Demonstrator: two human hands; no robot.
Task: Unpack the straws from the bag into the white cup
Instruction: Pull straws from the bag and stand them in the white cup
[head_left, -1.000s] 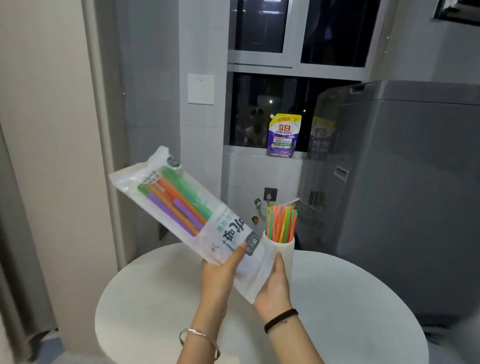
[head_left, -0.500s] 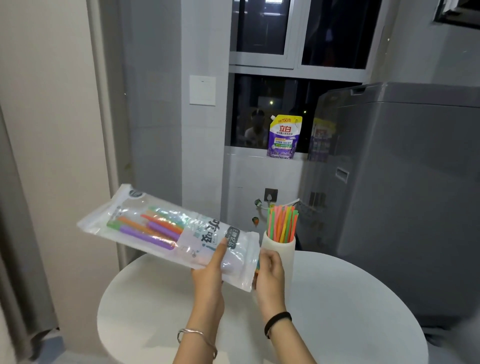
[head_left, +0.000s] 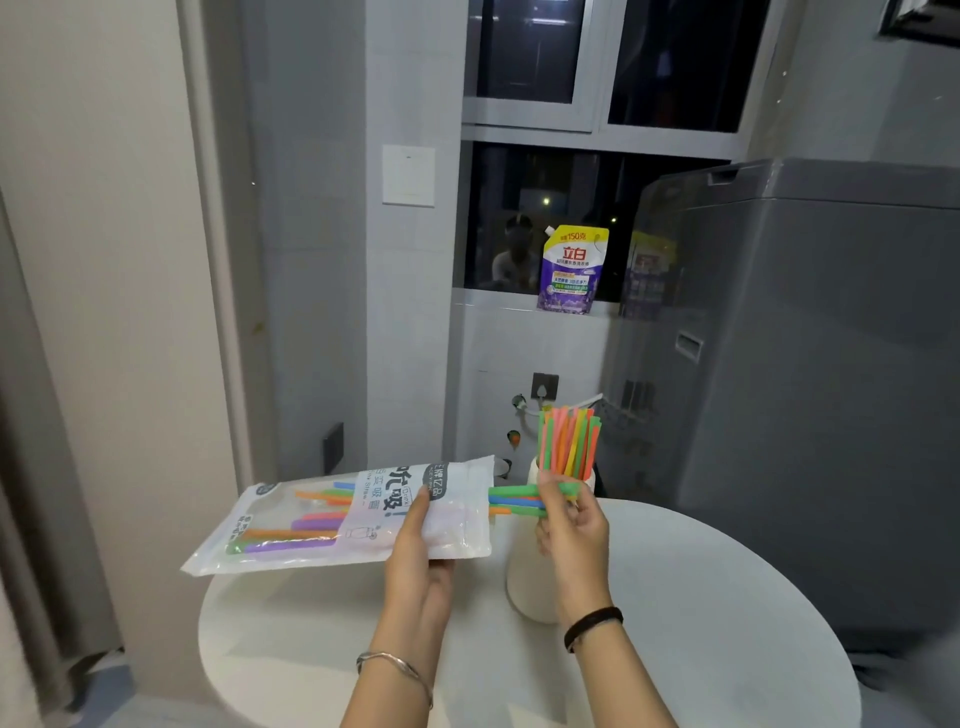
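Green, blue and orange straws (head_left: 511, 501) are seen protruding from the open end of the bag (head_left: 322, 519), just left of the white cup (head_left: 524, 582). Their tips are pinched by the right hand (head_left: 574, 525) in front of the cup. The bag is gripped by the left hand (head_left: 415, 551) and held roughly level, left of the cup. The cup is stood on the bench (head_left: 701, 623), an upright bunch (head_left: 569, 441) inside.

The window (head_left: 571, 136) shows dark glass in a pale frame, with small lights outside. On its sill stands a purple-and-yellow detergent pouch (head_left: 571, 270). Right of the window, a grey top-loading washing machine (head_left: 831, 389) fills the corner. Left of the window, a white switch plate (head_left: 408, 175) sits on a tiled pillar (head_left: 410, 312). Further left are a beige wall (head_left: 104, 260) and a curtain (head_left: 31, 467). Below the window are a wall socket (head_left: 544, 385) and the round white desk (head_left: 727, 623).
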